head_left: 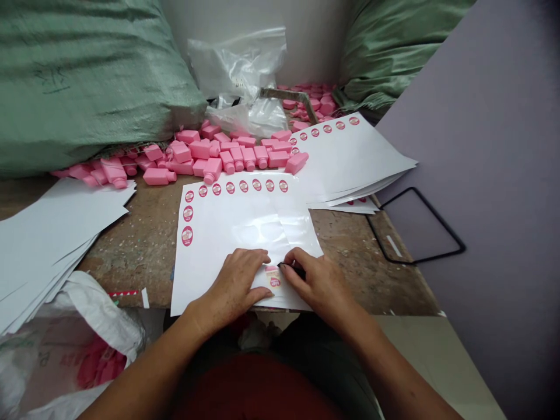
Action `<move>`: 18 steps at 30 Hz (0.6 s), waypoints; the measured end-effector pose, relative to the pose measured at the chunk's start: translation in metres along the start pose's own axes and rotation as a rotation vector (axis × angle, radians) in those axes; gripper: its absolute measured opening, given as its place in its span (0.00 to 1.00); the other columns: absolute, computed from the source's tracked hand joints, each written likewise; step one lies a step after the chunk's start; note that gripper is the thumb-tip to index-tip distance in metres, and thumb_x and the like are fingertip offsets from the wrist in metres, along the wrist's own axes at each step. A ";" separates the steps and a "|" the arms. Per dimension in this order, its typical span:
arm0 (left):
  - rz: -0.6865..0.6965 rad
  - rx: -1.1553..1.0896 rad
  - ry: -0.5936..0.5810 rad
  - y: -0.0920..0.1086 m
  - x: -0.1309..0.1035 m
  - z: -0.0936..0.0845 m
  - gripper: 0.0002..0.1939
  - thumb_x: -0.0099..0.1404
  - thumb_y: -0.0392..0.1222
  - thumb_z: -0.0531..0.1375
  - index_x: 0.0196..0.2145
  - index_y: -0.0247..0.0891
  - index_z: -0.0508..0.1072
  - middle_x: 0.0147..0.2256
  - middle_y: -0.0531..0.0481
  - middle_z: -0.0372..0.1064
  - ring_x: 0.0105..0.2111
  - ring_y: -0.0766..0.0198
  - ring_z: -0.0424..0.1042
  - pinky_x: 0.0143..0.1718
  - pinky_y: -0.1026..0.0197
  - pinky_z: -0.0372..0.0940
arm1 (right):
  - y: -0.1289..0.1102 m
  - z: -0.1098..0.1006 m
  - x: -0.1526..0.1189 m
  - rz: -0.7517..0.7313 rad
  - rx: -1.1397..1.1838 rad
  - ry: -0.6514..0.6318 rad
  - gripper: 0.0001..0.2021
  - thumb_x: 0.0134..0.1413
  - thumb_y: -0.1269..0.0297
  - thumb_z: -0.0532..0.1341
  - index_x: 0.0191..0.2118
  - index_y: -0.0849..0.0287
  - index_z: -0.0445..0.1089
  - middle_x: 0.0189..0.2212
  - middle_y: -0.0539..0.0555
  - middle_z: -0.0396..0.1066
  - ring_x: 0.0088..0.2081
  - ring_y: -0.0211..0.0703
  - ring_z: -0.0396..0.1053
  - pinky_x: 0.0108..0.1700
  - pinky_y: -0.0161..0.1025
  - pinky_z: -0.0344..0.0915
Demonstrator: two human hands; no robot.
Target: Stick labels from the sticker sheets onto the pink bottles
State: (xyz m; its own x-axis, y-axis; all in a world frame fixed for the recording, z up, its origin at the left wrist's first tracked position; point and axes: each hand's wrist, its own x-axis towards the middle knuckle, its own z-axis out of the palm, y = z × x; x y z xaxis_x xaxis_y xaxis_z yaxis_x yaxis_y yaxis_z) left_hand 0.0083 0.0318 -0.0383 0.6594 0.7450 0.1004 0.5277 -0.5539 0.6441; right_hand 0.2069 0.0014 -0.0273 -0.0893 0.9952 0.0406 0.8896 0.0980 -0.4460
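A white sheet point(219, 233) lies on the table, with round pink stickers point(230, 188) along its top and left edges and a glossy clear film on part of it. Near its front edge is a small piece with a pink and cream label point(274, 280). Resting on the sheet left of this label, my left hand point(236, 280) has thumb and fingers apart around it and holds nothing. On the label's right, my right hand point(317, 283) is closed on a thin black tool point(300, 271), its tip close to the label's upper corner.
Pink bottles point(203, 149) are heaped behind the sheet. Stacked sheets lie at the left point(52, 233) and back right point(345, 157). Green sacks point(87, 81) and clear plastic bags point(240, 64) stand behind. A black frame point(437, 219) is at the right edge; an open white bag point(100, 309) is lower left.
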 end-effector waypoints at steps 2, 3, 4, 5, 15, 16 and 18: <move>0.002 0.006 -0.006 0.000 0.000 0.000 0.25 0.58 0.42 0.65 0.52 0.39 0.63 0.54 0.42 0.65 0.51 0.52 0.62 0.51 0.47 0.60 | 0.001 -0.001 0.000 0.034 0.057 -0.034 0.08 0.56 0.61 0.54 0.32 0.56 0.68 0.25 0.51 0.73 0.25 0.42 0.67 0.30 0.37 0.56; 0.001 0.007 -0.013 0.000 0.000 -0.001 0.25 0.58 0.42 0.65 0.52 0.39 0.63 0.54 0.42 0.65 0.51 0.52 0.62 0.52 0.47 0.60 | 0.001 -0.001 -0.001 0.045 0.066 -0.035 0.08 0.56 0.61 0.54 0.33 0.56 0.68 0.25 0.51 0.73 0.25 0.42 0.67 0.30 0.36 0.56; 0.001 0.008 -0.021 0.000 0.000 -0.001 0.25 0.58 0.42 0.64 0.52 0.39 0.63 0.54 0.42 0.65 0.51 0.52 0.62 0.52 0.47 0.60 | 0.001 -0.001 -0.001 0.047 0.060 -0.027 0.08 0.56 0.61 0.54 0.33 0.56 0.68 0.25 0.51 0.73 0.26 0.42 0.68 0.30 0.36 0.56; 0.004 0.009 -0.026 0.001 0.000 -0.002 0.25 0.59 0.42 0.64 0.52 0.39 0.63 0.54 0.42 0.65 0.51 0.52 0.62 0.52 0.47 0.60 | 0.000 -0.001 -0.001 0.041 0.041 -0.015 0.08 0.57 0.61 0.54 0.33 0.56 0.68 0.24 0.51 0.73 0.25 0.43 0.68 0.29 0.36 0.56; 0.057 0.083 -0.060 -0.001 0.000 -0.003 0.16 0.62 0.46 0.61 0.48 0.42 0.73 0.57 0.42 0.63 0.52 0.50 0.62 0.52 0.45 0.59 | -0.001 0.000 0.003 -0.001 -0.051 0.011 0.08 0.56 0.61 0.54 0.32 0.55 0.69 0.22 0.50 0.73 0.25 0.42 0.67 0.31 0.37 0.54; 0.056 0.082 -0.057 -0.001 0.000 -0.003 0.16 0.62 0.46 0.61 0.48 0.41 0.72 0.57 0.42 0.64 0.52 0.51 0.62 0.52 0.45 0.59 | 0.000 0.000 0.003 0.004 -0.020 -0.001 0.07 0.55 0.61 0.55 0.32 0.55 0.69 0.22 0.50 0.73 0.25 0.42 0.68 0.30 0.37 0.55; 0.050 0.079 -0.057 -0.001 0.000 -0.003 0.16 0.62 0.46 0.62 0.47 0.40 0.72 0.57 0.42 0.64 0.52 0.51 0.62 0.52 0.46 0.60 | 0.001 0.000 0.003 0.021 0.054 -0.024 0.07 0.56 0.60 0.55 0.32 0.55 0.68 0.24 0.50 0.73 0.26 0.42 0.68 0.30 0.36 0.56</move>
State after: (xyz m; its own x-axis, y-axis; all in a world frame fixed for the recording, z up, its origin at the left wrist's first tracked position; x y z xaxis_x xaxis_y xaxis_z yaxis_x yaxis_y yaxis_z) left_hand 0.0062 0.0332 -0.0362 0.7138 0.6950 0.0863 0.5325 -0.6187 0.5777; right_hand 0.2077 0.0045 -0.0278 -0.0825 0.9966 0.0093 0.8659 0.0762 -0.4944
